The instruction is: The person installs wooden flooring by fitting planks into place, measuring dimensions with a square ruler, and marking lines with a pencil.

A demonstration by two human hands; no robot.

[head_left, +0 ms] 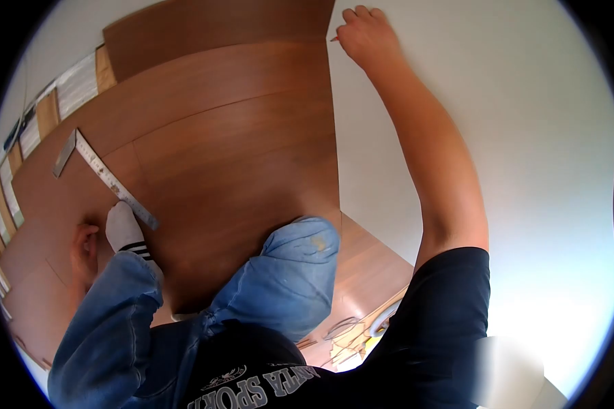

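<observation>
a slim reddish pencil-like stick (334,39) pokes from the right hand (366,34), its grip closed round it, at the brown floorboards' (239,157) edge beside the pale wall (525,170). the left hand (84,251) curls near the white sock (123,228), contents unclear; a metal square (111,177) lies beyond.

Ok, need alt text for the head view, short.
A person's right hand holds a small pointed thing, perhaps a pencil, at the white wall where it meets a brown plank floor. The left hand, half curled, is beside the socked left foot; a metal square lies on the planks near the toes.
</observation>
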